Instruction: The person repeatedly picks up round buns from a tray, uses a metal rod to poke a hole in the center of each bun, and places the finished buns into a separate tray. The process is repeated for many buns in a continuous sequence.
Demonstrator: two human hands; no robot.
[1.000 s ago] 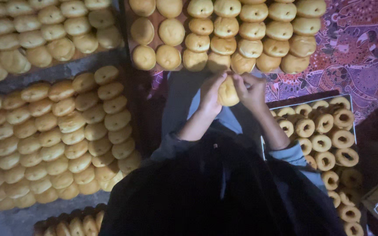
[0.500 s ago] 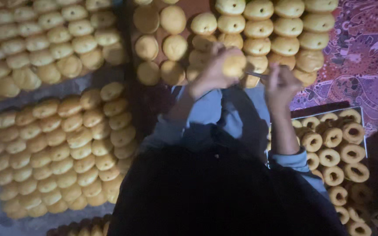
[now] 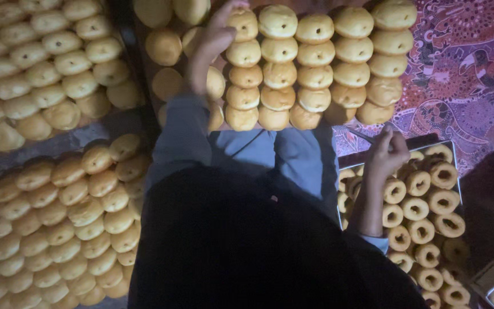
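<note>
Dim floor scene w/ a purple patterned cloth (image 3: 464,86) at upper right and trays of golden buns on every side. Your left hand (image 3: 215,34) reaches fwd over the wooden tray (image 3: 144,74) ahead, fingers curled loosely on a round bun (image 3: 242,24) at the top of the rows; whether it's gripped or only touched, can't tell. That tray carries approx. five neat columns of filled buns, touching side by side. Your right hand (image 3: 387,151) is down at the right, closed narrow round a thin metal stick (image 3: 361,136), just above the metal tray (image 3: 455,171) of ring-shaped buns (image 3: 415,209). Two more full trays of buns (image 3: 47,74) lie at left, well apart from both hands. Your blue-clad knees (image 3: 270,154) sit btw. the trays.
</note>
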